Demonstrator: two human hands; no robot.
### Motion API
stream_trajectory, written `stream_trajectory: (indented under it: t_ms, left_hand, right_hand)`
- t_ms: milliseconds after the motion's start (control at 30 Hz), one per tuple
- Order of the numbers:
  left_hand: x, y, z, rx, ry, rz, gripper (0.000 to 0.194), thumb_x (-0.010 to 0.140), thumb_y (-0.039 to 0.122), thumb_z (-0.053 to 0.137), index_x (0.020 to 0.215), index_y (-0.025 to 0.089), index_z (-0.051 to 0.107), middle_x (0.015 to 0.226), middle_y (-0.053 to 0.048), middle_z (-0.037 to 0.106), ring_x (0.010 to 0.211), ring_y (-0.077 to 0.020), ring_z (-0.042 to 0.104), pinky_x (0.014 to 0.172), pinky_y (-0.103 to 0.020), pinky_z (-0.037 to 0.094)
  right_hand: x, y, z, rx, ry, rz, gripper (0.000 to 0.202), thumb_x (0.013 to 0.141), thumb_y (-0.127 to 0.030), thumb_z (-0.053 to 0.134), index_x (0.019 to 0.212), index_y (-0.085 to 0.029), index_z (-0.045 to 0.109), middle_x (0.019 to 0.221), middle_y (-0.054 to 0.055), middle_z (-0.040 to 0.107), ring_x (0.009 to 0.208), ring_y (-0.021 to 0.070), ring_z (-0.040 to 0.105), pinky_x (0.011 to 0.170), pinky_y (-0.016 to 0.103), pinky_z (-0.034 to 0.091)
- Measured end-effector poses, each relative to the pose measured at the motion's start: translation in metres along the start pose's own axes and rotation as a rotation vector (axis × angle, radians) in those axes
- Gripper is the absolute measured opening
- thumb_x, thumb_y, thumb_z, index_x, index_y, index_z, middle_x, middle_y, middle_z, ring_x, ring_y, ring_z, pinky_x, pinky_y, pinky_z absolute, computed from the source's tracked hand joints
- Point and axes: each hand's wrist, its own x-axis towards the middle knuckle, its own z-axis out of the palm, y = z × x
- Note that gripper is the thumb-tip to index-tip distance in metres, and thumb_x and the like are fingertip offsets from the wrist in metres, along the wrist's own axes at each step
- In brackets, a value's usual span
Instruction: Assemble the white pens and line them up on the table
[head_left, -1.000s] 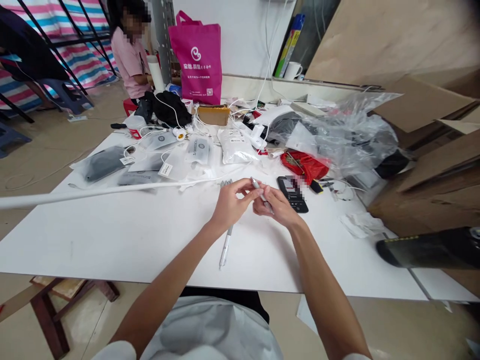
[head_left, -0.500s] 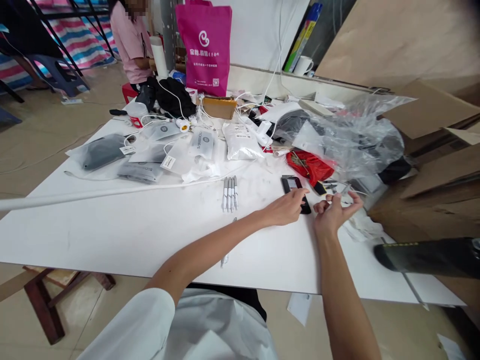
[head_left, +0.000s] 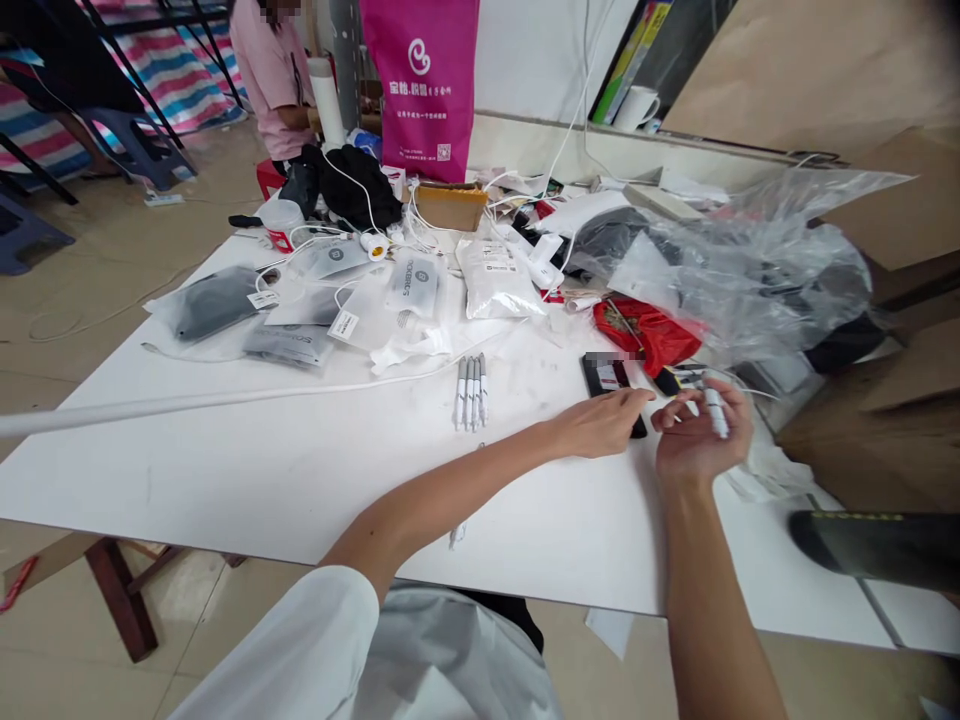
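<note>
My right hand [head_left: 703, 440] is turned palm up at the right of the table, fingers curled round a white and grey pen [head_left: 717, 413]. Close to its left, my left hand [head_left: 600, 424] reaches across with fingers pinched together; whatever they may hold is too small to make out. Beneath the left hand lies a black phone [head_left: 604, 372], partly covered by it. Several matching pens [head_left: 471, 393] lie side by side in a row at mid-table. Another pen [head_left: 457, 536] shows only in part, since my left forearm crosses it.
Bagged dark goods [head_left: 217, 303] and a white packet [head_left: 498, 280] lie behind the pens. A red plastic bag [head_left: 651, 335] and clear wrapping [head_left: 750, 275] are beyond my hands. A black cylinder [head_left: 870, 545] juts in at right. A person in pink [head_left: 270, 80] sits far back.
The pen now shows in my right hand, where none was visible before, and that hand's fingers have curled in more. The whole view has shifted a little.
</note>
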Motion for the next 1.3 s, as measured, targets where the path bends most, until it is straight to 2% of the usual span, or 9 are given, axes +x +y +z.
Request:
stream_trajectory:
  t_ms: [267, 367, 500, 633, 733, 833, 933, 1067, 1300]
  left_hand:
    - [-0.024, 0.006, -0.043, -0.183, 0.065, -0.051, 0.051, 0.098, 0.002, 0.036, 0.147, 0.014, 0.040, 0.156, -0.023, 0.053, 0.131, -0.0268, 0.068, 0.110, -0.043, 0.053]
    - [-0.044, 0.005, -0.067, -0.297, 0.146, -0.120, 0.044, 0.101, 0.007, 0.041, 0.142, 0.019, 0.046, 0.150, -0.018, 0.059, 0.121, -0.0237, 0.073, 0.107, -0.041, 0.055]
    - [-0.063, 0.004, -0.082, -0.385, 0.231, -0.099, 0.036, 0.100, 0.023, 0.064, 0.135, 0.016, 0.055, 0.134, -0.016, 0.070, 0.118, -0.0252, 0.072, 0.107, -0.039, 0.054]
    - [-0.063, 0.005, -0.076, -0.519, 0.323, -0.141, 0.022, 0.100, 0.019, 0.061, 0.121, 0.015, 0.063, 0.121, -0.014, 0.075, 0.110, -0.0237, 0.075, 0.103, -0.038, 0.056]
    - [-0.051, 0.004, -0.064, -0.591, 0.348, -0.220, 0.036, 0.098, 0.007, 0.050, 0.131, 0.016, 0.057, 0.136, -0.016, 0.069, 0.103, -0.0209, 0.078, 0.097, -0.036, 0.059]
    - [-0.032, 0.001, -0.051, -0.520, 0.165, -0.166, 0.047, 0.096, 0.002, 0.044, 0.140, 0.017, 0.050, 0.143, -0.018, 0.064, 0.110, -0.0210, 0.077, 0.098, -0.035, 0.058]
    - [-0.017, -0.005, -0.041, -0.387, 0.013, -0.137, 0.053, 0.097, 0.001, 0.040, 0.148, 0.014, 0.041, 0.147, -0.021, 0.061, 0.112, -0.0209, 0.075, 0.102, -0.037, 0.056]
    - [-0.010, -0.015, -0.040, -0.117, -0.017, -0.134, 0.051, 0.100, 0.006, 0.042, 0.151, 0.012, 0.039, 0.147, -0.024, 0.061, 0.128, -0.0290, 0.068, 0.108, -0.043, 0.053]
    - [-0.011, -0.025, -0.038, -0.188, 0.063, -0.114, 0.050, 0.104, 0.011, 0.037, 0.153, 0.016, 0.039, 0.148, -0.016, 0.063, 0.126, -0.0247, 0.069, 0.108, -0.038, 0.053]
  right_hand:
    - [-0.007, -0.012, 0.013, -0.015, -0.029, 0.055, 0.019, 0.079, -0.041, 0.078, 0.089, -0.026, 0.072, 0.056, -0.007, 0.048, 0.043, 0.0106, 0.035, 0.040, 0.025, 0.029]
    - [-0.016, -0.020, 0.032, -0.049, -0.152, 0.127, 0.034, 0.086, -0.052, 0.083, 0.081, -0.020, 0.072, 0.050, -0.012, 0.029, 0.043, 0.0065, 0.024, 0.041, 0.022, 0.029]
    - [-0.024, -0.023, 0.061, -0.146, -0.419, 0.240, 0.042, 0.084, -0.058, 0.087, 0.081, -0.018, 0.074, 0.055, -0.008, 0.038, 0.049, 0.0078, 0.038, 0.045, 0.023, 0.037]
    - [-0.019, -0.014, 0.075, -0.346, -0.525, 0.097, 0.048, 0.087, -0.058, 0.084, 0.065, -0.019, 0.065, 0.058, -0.003, 0.053, 0.054, 0.0099, 0.048, 0.049, 0.025, 0.041]
    - [-0.009, -0.009, 0.077, -0.390, -0.366, -0.046, 0.046, 0.091, -0.058, 0.079, 0.068, -0.019, 0.069, 0.060, -0.003, 0.055, 0.056, 0.0106, 0.049, 0.053, 0.026, 0.043]
    - [0.001, -0.013, 0.081, -0.229, -0.180, -0.161, 0.038, 0.096, -0.054, 0.074, 0.078, -0.021, 0.073, 0.072, -0.001, 0.062, 0.068, 0.0135, 0.060, 0.063, 0.027, 0.052]
    - [0.005, -0.027, 0.090, 0.007, -0.168, -0.119, 0.019, 0.096, -0.039, 0.075, 0.090, -0.021, 0.073, 0.084, 0.000, 0.066, 0.076, 0.0151, 0.067, 0.071, 0.030, 0.057]
    - [0.004, -0.048, 0.103, 0.234, -0.200, 0.074, 0.014, 0.102, -0.027, 0.065, 0.092, -0.018, 0.071, 0.066, -0.006, 0.046, 0.056, 0.0094, 0.045, 0.059, 0.024, 0.048]
    - [0.003, -0.055, 0.100, 0.362, -0.314, 0.298, 0.076, 0.091, -0.094, 0.043, 0.056, -0.026, 0.034, 0.054, -0.007, 0.018, 0.048, 0.0116, 0.021, 0.046, 0.032, 0.032]
